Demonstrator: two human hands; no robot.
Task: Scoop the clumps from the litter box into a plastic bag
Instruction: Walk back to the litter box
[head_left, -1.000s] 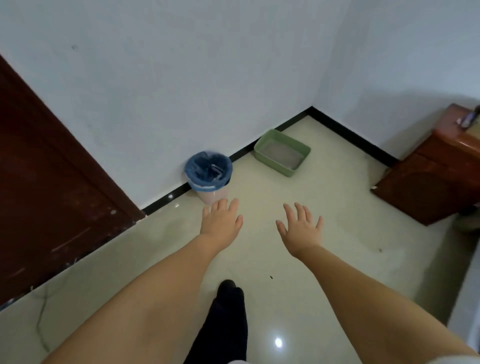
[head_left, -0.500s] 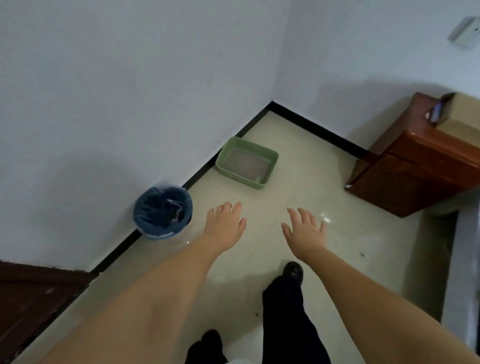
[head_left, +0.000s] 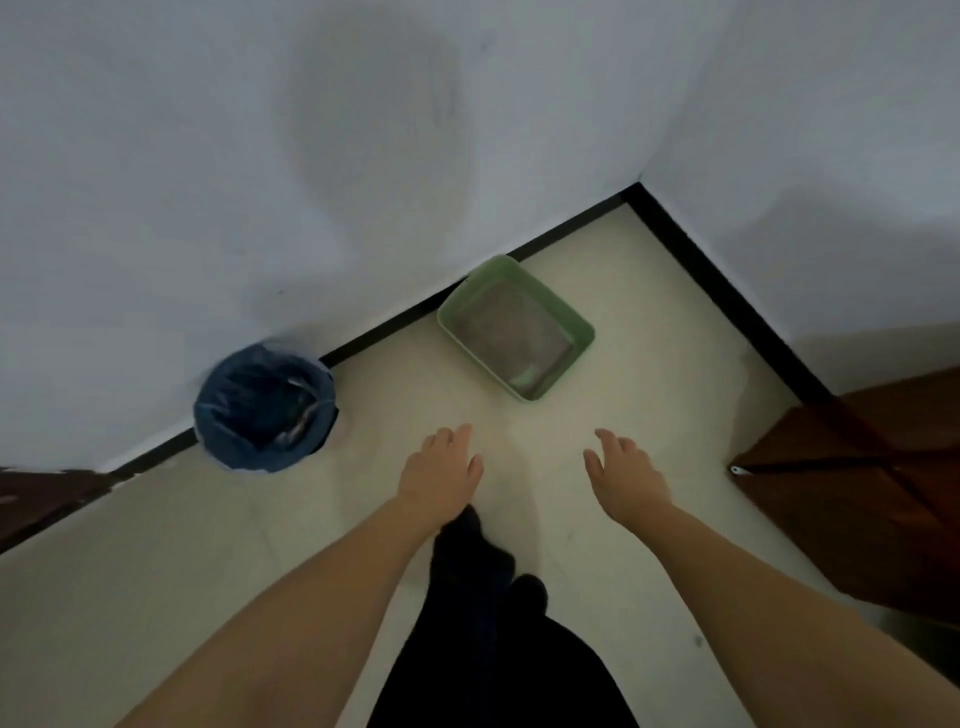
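A green litter box with grey litter sits on the pale floor against the wall, near the room's corner. To its left stands a small bin lined with a blue plastic bag. My left hand and my right hand are stretched out in front of me above the floor, fingers relaxed, holding nothing. Both hands are short of the litter box, the left one nearer the bin. No scoop is visible.
White walls with a black skirting meet in a corner behind the box. A brown wooden cabinet stands at the right. A dark wooden door edge is at the far left. My dark-trousered legs are below my arms.
I have walked closer to the corner; the litter box and bin appear larger and nearer. My hands stay outstretched and hold nothing, and the view has turned left.
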